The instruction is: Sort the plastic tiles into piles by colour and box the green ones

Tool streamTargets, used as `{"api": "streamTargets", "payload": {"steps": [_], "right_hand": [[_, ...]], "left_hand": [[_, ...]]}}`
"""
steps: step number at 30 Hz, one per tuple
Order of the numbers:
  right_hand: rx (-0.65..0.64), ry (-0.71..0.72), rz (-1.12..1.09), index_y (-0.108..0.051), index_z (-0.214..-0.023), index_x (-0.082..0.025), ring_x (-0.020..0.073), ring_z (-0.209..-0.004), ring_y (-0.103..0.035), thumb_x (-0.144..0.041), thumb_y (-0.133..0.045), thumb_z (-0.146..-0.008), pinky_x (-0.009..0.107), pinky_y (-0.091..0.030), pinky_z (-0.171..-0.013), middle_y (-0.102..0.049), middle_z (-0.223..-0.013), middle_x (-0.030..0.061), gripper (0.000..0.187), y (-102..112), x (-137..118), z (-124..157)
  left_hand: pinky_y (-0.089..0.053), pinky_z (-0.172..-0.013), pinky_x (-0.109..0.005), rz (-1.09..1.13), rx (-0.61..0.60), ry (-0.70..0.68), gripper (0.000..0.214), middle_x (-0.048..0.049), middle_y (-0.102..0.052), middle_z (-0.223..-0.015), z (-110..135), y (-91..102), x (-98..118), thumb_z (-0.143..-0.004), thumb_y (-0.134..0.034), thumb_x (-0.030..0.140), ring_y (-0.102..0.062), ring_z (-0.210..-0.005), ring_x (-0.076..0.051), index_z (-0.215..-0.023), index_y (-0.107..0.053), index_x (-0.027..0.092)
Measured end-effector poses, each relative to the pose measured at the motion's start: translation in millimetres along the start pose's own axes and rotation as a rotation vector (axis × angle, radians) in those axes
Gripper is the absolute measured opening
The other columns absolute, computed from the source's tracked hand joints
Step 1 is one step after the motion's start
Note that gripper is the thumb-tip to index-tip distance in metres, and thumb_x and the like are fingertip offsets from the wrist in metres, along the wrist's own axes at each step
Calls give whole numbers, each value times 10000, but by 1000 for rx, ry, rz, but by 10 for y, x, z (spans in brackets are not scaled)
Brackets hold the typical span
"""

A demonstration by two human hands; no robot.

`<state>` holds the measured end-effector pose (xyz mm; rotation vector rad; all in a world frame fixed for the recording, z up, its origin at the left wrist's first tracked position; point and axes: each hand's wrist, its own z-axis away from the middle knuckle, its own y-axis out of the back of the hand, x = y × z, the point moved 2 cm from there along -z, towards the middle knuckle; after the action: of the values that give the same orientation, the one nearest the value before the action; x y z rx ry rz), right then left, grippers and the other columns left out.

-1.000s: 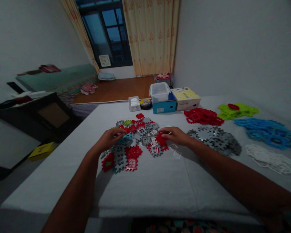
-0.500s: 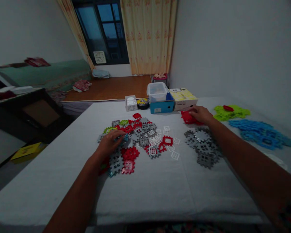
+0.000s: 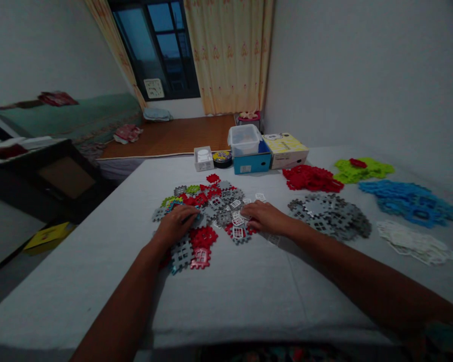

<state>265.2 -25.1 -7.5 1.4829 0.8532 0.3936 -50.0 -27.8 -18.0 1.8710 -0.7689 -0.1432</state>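
Note:
A mixed pile of flat interlocking plastic building tiles (image 3: 216, 202) lies on the white cloth, in grey, red, green and blue. At its left side my left hand (image 3: 176, 222) is closed on a blue building tile (image 3: 198, 215), mostly hidden under the fingers. My right hand (image 3: 266, 217) reaches over the pile's right side, its thumb and fingers apart and pointing down among small white window frames (image 3: 237, 218). Under its palm, whatever lies there is hidden. Red tiles (image 3: 203, 237) and a grey tile (image 3: 181, 254) lie nearest me, below my left hand.
Sorted heaps lie to the right: red tiles (image 3: 310, 178), grey tiles (image 3: 334, 217), green tiles (image 3: 364, 170), blue tiles (image 3: 411, 201) and white frames (image 3: 415, 241). At the back stand a blue box (image 3: 252, 165) holding a clear tub (image 3: 244, 140), a yellow box (image 3: 286, 149) and a round tin (image 3: 222, 159).
My right hand has left the red heap and moved left and toward me, onto the mixed pile. My left hand stays at the pile's left side, slightly shifted.

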Motion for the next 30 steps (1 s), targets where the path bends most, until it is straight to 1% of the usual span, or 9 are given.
{"api": "streamTargets", "payload": {"steps": [5, 8, 11, 15, 18, 21, 23, 27, 30], "right_hand": [[-49, -51, 30, -664, -1062, -195, 206, -1008, -568, -231, -545, -888, 309, -399, -867, -666, -1065, 97, 214, -44, 23, 61], [8, -53, 14, -640, -1139, -196, 206, -1041, -560, -220, -537, -883, 314, -395, -883, -653, -1117, 100, 277, -44, 56, 115], [44, -102, 54, -614, -1177, -192, 235, -1091, -529, -328, -556, -890, 345, -390, -890, -636, -1156, 111, 322, -6, 49, 166], [-50, -145, 128, -648, -1064, -208, 263, -1071, -519, -470, -581, -863, 338, -395, -820, -645, -1094, 104, 337, 49, 26, 194], [-71, -155, 95, -665, -1016, -220, 235, -1036, -534, -384, -574, -880, 306, -391, -801, -651, -1056, 86, 231, 48, 36, 190], [-26, -173, 53, -673, -1012, -215, 221, -993, -554, -303, -556, -887, 303, -398, -804, -655, -1031, 81, 192, 3, 51, 190], [16, -160, 50, -669, -1048, -209, 228, -999, -555, -318, -532, -901, 317, -407, -817, -650, -1053, 93, 228, -34, 49, 194], [34, -72, 36, -673, -1072, -205, 247, -1007, -562, -386, -559, -878, 345, -430, -834, -646, -1083, 111, 289, -93, 29, 197], [38, -43, -19, -689, -1025, -204, 226, -971, -586, -309, -544, -880, 333, -440, -848, -671, -1040, 92, 230, -116, 42, 189]], "left_hand": [[-517, -900, -386, -24, -6, -4, 295, -77, -702, -1053, 13, -8, -8, -920, -470, 368, -638, -992, -221, -1037, -699, 224], [-516, -906, -397, -25, -15, 0, 299, -84, -703, -1054, 4, 7, 5, -915, -474, 374, -637, -1001, -229, -1030, -703, 218], [-518, -902, -392, -23, -12, -1, 294, -85, -700, -1063, 1, 37, 21, -914, -477, 371, -637, -1006, -227, -1032, -702, 223], [-514, -900, -373, -39, 24, 5, 277, -78, -699, -1056, 3, 71, 18, -914, -486, 361, -638, -988, -213, -1030, -700, 230], [-512, -900, -382, -46, 27, 12, 273, -81, -701, -1053, 3, 83, 14, -911, -494, 359, -636, -991, -217, -1023, -703, 225], [-499, -920, -389, -10, 13, 20, 272, -77, -703, -1050, 7, 110, 41, -917, -489, 350, -627, -1010, -215, -1024, -704, 223], [-484, -943, -393, 53, -17, 16, 271, -72, -700, -1068, 5, 132, 94, -912, -508, 363, -615, -1037, -213, -1056, -697, 231], [-438, -999, -437, 142, -185, -59, 321, -66, -670, -1166, -23, 112, 257, -858, -604, 406, -578, -1112, -235, -1139, -671, 265], [-436, -995, -461, 159, -150, -44, 280, -70, -677, -1152, -45, 115, 268, -879, -577, 377, -587, -1099, -234, -1110, -687, 264]]}}
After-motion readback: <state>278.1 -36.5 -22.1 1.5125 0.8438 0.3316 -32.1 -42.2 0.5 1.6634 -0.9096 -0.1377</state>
